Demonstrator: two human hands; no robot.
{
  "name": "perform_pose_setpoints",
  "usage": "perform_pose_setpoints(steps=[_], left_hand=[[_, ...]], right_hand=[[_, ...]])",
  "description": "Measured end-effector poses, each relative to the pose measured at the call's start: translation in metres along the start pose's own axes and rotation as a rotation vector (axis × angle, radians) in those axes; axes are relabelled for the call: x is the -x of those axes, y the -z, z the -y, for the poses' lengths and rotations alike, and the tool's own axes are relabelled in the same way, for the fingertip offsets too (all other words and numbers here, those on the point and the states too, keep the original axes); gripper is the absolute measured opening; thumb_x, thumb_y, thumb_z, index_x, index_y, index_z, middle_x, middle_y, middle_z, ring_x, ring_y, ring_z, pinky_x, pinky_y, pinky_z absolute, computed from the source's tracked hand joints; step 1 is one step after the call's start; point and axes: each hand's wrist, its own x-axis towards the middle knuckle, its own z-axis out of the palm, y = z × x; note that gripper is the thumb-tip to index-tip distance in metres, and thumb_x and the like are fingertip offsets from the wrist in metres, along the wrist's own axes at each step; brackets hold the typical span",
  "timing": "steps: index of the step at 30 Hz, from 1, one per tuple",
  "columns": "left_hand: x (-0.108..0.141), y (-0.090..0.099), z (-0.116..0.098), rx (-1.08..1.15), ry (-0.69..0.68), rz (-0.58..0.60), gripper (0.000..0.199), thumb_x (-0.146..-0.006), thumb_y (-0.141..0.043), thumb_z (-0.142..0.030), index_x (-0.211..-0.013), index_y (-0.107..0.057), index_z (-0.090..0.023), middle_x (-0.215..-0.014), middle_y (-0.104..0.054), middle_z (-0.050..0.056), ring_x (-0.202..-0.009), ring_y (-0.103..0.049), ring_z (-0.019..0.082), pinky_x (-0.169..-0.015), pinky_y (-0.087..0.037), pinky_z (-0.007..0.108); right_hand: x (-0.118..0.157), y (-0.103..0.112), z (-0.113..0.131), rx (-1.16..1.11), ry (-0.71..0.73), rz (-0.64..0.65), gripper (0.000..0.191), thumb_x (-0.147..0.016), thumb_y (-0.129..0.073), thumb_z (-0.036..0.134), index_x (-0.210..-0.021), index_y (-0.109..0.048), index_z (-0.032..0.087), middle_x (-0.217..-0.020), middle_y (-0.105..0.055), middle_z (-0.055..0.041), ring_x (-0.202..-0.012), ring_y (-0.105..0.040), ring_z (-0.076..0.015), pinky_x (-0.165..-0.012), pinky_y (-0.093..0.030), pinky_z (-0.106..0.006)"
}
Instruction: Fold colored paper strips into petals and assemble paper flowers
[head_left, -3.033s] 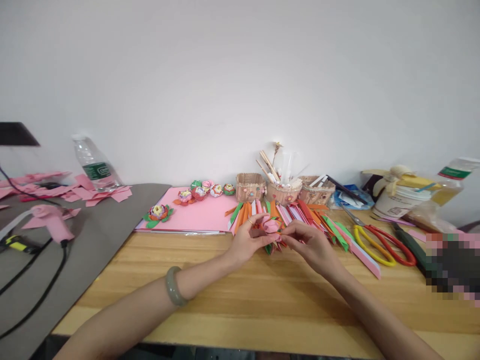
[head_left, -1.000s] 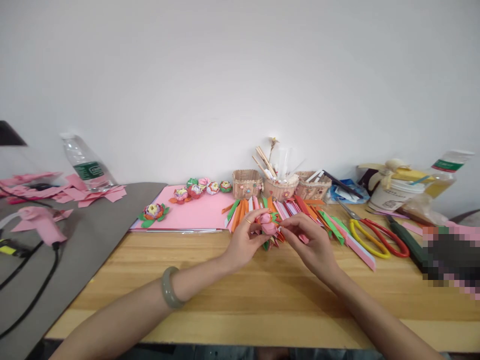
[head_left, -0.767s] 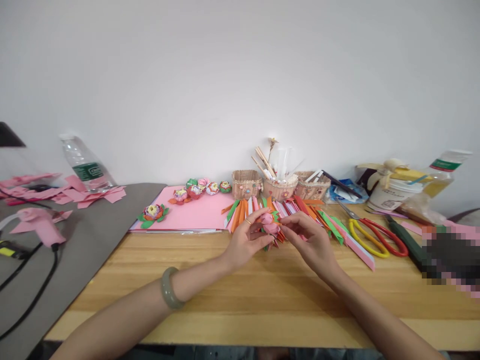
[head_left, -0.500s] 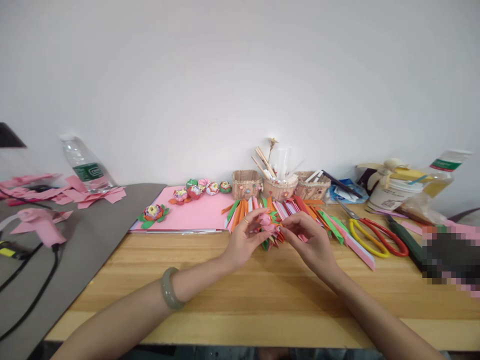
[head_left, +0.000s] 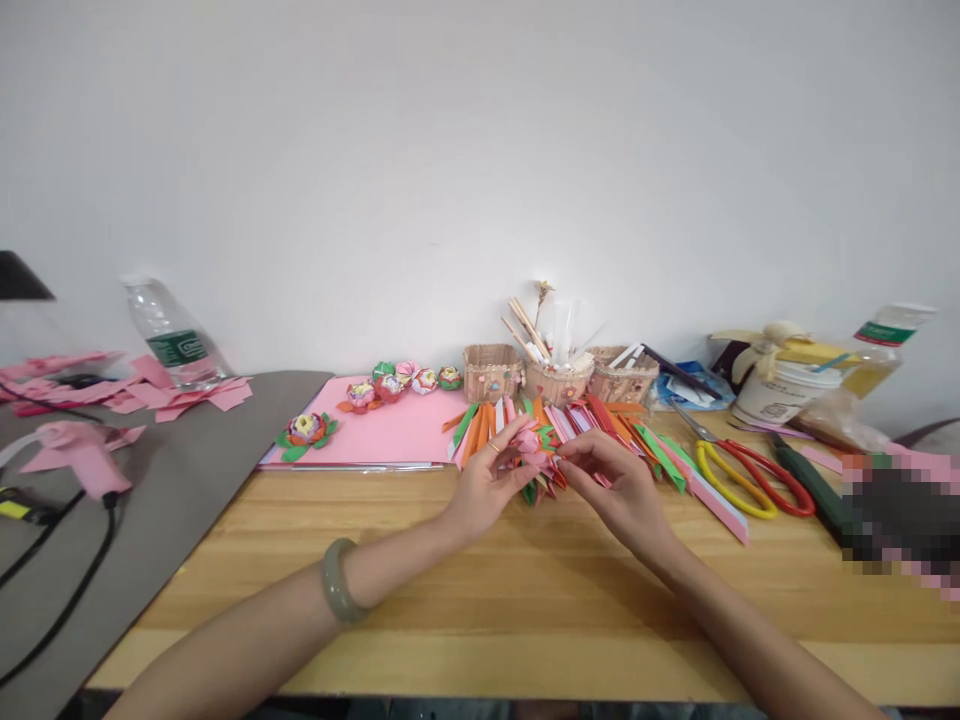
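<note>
Between my hands, just above the wooden table, is a folded paper flower [head_left: 530, 443] with pink petals and orange and green points. My left hand [head_left: 487, 482] grips it from the left, thumb below and fingers above. From the right, my right hand [head_left: 611, 480] pinches a petal at the flower's edge with thumb and forefinger. Folded paper strips [head_left: 480, 432] in orange, green, pink and red lie fanned out behind both hands. At the left, a finished paper flower [head_left: 307, 432] with green outer leaves rests at the corner of a pink paper sheet [head_left: 390, 440].
Woven baskets [head_left: 491, 373] holding sticks stand against the wall. To the right lie scissors [head_left: 750, 475] with yellow and red handles, near a white cup [head_left: 784, 395]. A pink glue gun [head_left: 82, 455] with a black cable and a plastic bottle [head_left: 176, 335] occupy the grey mat.
Almost nothing differs. Both hands keep their hold on the paper flower, with my right fingertips shifted slightly along its edge. The whole view has tilted a little.
</note>
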Motion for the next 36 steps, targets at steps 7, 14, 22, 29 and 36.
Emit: perform_pose_setpoints(steps=[7, 14, 22, 29, 36], left_hand=[[-0.0002, 0.0011, 0.0019, -0.01, 0.019, -0.001, 0.057, -0.073, -0.064, -0.026, -0.127, -0.044, -0.025, -0.124, -0.054, 0.006, -0.112, -0.052, 0.022, -0.096, -0.041, 0.035], [-0.0004, 0.0014, 0.0008, -0.069, 0.005, 0.011, 0.056, -0.075, -0.062, -0.026, -0.128, -0.043, -0.023, -0.127, -0.051, 0.007, -0.116, -0.048, 0.021, -0.097, -0.039, 0.033], [0.0028, 0.0002, -0.0008, -0.123, 0.028, 0.048, 0.055, -0.075, -0.062, -0.027, -0.127, -0.045, -0.023, -0.129, -0.049, 0.007, -0.114, -0.048, 0.023, -0.093, -0.043, 0.033], [0.0009, 0.0004, 0.0003, -0.101, 0.031, 0.044, 0.056, -0.073, -0.063, -0.028, -0.126, -0.046, -0.022, -0.125, -0.053, 0.008, -0.11, -0.052, 0.022, -0.094, -0.042, 0.034], [0.0011, 0.0007, 0.0004, -0.09, 0.057, 0.05, 0.056, -0.073, -0.064, -0.029, -0.126, -0.046, -0.022, -0.117, -0.058, 0.008, -0.104, -0.055, 0.021, -0.092, -0.043, 0.033]], right_hand=[[0.0, -0.0007, -0.0027, -0.034, -0.013, 0.032, 0.011, -0.082, -0.053, 0.028, -0.081, -0.059, 0.019, -0.07, -0.058, -0.0027, -0.059, -0.054, -0.0136, -0.052, -0.044, -0.025], [-0.0018, 0.0017, 0.0011, -0.08, -0.041, 0.107, 0.014, -0.083, -0.051, 0.028, -0.078, -0.059, 0.018, -0.068, -0.06, -0.0024, -0.062, -0.056, -0.0148, -0.055, -0.044, -0.026], [-0.0035, 0.0013, 0.0025, -0.033, -0.033, 0.106, 0.016, -0.079, -0.051, 0.02, -0.065, -0.057, 0.017, -0.06, -0.059, -0.0009, -0.055, -0.051, -0.0131, -0.05, -0.039, -0.024], [-0.0006, 0.0, -0.0025, 0.021, 0.019, 0.056, 0.013, -0.075, -0.048, 0.012, -0.065, -0.055, 0.018, -0.062, -0.055, -0.0003, -0.055, -0.046, -0.0119, -0.051, -0.036, -0.023], [-0.0017, -0.001, -0.0028, 0.009, 0.013, 0.054, 0.011, -0.074, -0.051, 0.015, -0.065, -0.056, 0.018, -0.063, -0.054, -0.001, -0.055, -0.046, -0.0124, -0.052, -0.036, -0.025]])
